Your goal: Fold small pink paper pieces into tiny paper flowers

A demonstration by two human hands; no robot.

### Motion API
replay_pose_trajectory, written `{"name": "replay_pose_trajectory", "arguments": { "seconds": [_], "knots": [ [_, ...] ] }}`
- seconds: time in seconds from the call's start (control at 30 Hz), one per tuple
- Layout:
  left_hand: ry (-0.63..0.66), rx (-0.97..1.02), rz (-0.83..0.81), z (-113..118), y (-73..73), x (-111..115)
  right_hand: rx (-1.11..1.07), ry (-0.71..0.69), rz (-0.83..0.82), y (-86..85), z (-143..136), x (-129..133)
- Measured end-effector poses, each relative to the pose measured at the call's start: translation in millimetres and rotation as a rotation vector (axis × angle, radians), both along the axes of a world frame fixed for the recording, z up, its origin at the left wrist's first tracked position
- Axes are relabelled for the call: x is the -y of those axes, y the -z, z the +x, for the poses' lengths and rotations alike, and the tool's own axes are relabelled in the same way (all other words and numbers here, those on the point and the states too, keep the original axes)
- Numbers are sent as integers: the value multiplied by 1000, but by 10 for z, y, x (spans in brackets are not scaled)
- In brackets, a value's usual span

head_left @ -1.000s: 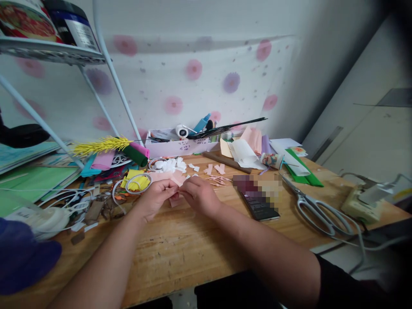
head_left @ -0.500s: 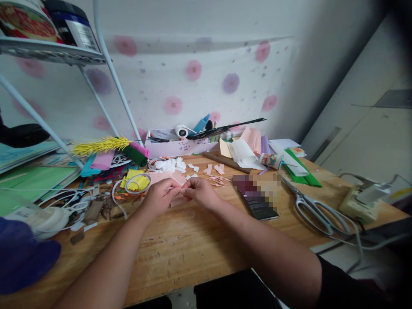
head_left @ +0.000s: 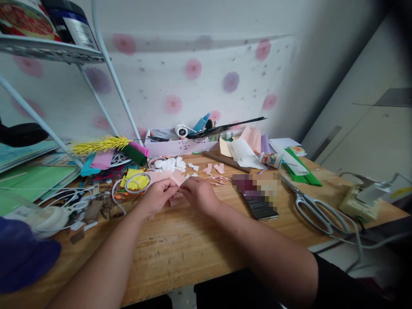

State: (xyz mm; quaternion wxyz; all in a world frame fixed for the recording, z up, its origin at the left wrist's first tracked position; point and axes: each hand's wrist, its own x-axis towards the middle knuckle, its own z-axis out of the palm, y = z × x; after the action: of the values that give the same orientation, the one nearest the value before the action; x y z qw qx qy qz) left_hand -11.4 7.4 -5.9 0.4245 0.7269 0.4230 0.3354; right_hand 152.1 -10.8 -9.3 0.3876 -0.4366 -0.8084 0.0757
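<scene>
My left hand (head_left: 160, 194) and my right hand (head_left: 200, 194) meet fingertip to fingertip above the wooden table (head_left: 180, 249). Both have their fingers closed in a pinch; whatever small piece lies between them is hidden by the fingers. Pale pink crepe paper (head_left: 175, 200) lies under and behind the hands. Thin twisted pink strips (head_left: 218, 179) rest right of them, with short cut pink pieces (head_left: 219, 168) further back. A heap of white paper petals (head_left: 170, 164) is behind the left hand. The yellow paper (head_left: 137, 180) with a white wire coil lies to its left.
A phone (head_left: 257, 201) and large grey scissors (head_left: 313, 206) lie on the right, near a power socket (head_left: 360, 206). Paper rolls (head_left: 244, 152) and a white box (head_left: 180, 146) stand at the back. Left are a white rack (head_left: 111, 68), cables, scraps and a purple cap (head_left: 25, 257).
My right hand has turned slightly, its knuckles now higher and its fingers pointing more downward. The left hand has shifted a little left. The things on the table stay put.
</scene>
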Motion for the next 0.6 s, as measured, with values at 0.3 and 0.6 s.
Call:
{"name": "replay_pose_trajectory", "arguments": {
  "seconds": [0.3,0.6],
  "knots": [
    [-26,-202,236,-8,-43,-2,-251,-41,-404,33,-1,-82],
    [123,-11,-95,-36,-27,-14,180,11,104,10,6,33]
  ]
}}
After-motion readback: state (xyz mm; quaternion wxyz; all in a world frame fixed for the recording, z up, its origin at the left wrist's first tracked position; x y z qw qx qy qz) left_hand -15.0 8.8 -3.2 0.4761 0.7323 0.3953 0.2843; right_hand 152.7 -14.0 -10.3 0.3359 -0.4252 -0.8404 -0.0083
